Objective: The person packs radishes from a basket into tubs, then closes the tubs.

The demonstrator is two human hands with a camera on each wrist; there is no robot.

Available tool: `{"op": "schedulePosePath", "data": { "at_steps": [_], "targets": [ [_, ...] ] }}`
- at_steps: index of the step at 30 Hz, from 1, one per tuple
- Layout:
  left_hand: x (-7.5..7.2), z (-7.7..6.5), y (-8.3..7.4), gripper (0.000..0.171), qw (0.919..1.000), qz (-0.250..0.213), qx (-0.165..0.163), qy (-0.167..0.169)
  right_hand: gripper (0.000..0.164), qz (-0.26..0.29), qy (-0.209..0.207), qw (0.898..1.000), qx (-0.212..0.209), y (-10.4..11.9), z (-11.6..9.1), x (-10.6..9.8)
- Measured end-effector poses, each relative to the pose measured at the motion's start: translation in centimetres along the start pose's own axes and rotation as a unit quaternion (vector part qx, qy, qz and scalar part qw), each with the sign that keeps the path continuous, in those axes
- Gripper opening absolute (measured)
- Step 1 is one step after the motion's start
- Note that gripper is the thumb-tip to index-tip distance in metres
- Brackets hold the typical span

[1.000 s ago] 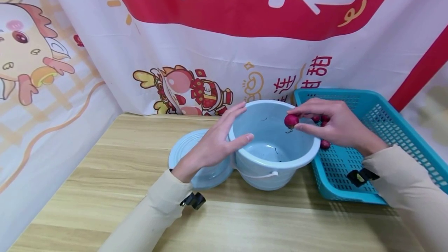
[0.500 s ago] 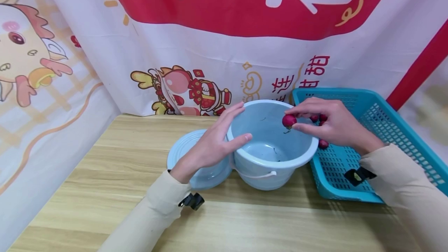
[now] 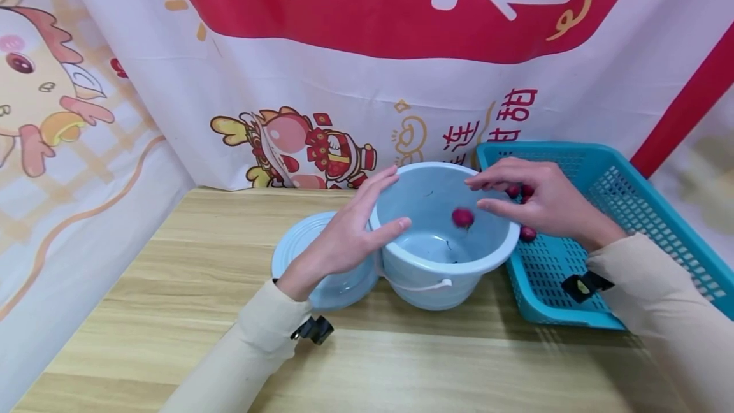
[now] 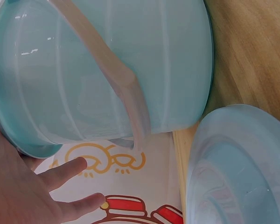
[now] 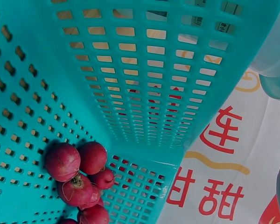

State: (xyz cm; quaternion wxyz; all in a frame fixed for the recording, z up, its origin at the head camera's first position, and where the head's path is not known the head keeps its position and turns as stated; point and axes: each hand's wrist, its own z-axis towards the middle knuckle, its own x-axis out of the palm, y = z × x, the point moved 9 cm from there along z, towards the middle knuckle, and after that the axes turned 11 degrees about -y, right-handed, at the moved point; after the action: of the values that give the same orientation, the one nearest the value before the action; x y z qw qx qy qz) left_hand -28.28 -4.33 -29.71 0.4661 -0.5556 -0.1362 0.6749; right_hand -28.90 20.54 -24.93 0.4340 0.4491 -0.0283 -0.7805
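Observation:
A red radish [image 3: 462,217], blurred, is in the air inside the light blue bucket [image 3: 441,298], below my right fingertips and apart from them. My right hand [image 3: 541,199] is over the bucket's right rim, with a gap between thumb and fingers and nothing in it. On the left rim rests my left hand [image 3: 355,231], fingers extended; the left wrist view shows this hand [image 4: 23,186] beside the bucket wall [image 4: 84,79]. Several more radishes [image 5: 74,191] lie clustered in the teal basket [image 5: 32,93].
A light blue lid [image 3: 344,289] lies on the wooden table [image 3: 189,311] left of the bucket, partly under my left forearm. The basket [image 3: 573,318] stands close to the bucket's right side. Behind the table hangs a printed cloth [image 3: 355,94].
Half a second ago my right thumb and fingers pinched the radish above the bucket. They have let go, and it has dropped lower inside. My left hand keeps its place on the rim.

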Motion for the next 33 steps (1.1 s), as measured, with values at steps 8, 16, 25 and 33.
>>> {"op": "schedulePosePath", "data": {
  "at_steps": [8, 16, 25, 33],
  "targets": [
    [0.1, 0.1, 0.0, 0.081, 1.0, -0.002, 0.003, 0.0, 0.051, -0.002, -0.004, 1.0, 0.004, -0.1, -0.1, -0.2],
    [0.1, 0.0, -0.2, 0.081, 1.0, -0.002, 0.003, 0.0, 0.052, 0.029, -0.004, 0.999, 0.026, -0.4, -0.3, -0.3],
    [0.0, -0.2, 0.0, 0.081, 1.0, -0.002, -0.002, -0.003, 0.044, 0.152, -0.017, 0.979, 0.132, -2.7, -0.5, -1.2],
    [0.0, -0.1, -0.2, 0.082, 1.0, 0.003, 0.0, -0.002, 0.048, 0.124, -0.071, 0.964, 0.223, -6.5, -1.0, -3.3]
  ]
}}
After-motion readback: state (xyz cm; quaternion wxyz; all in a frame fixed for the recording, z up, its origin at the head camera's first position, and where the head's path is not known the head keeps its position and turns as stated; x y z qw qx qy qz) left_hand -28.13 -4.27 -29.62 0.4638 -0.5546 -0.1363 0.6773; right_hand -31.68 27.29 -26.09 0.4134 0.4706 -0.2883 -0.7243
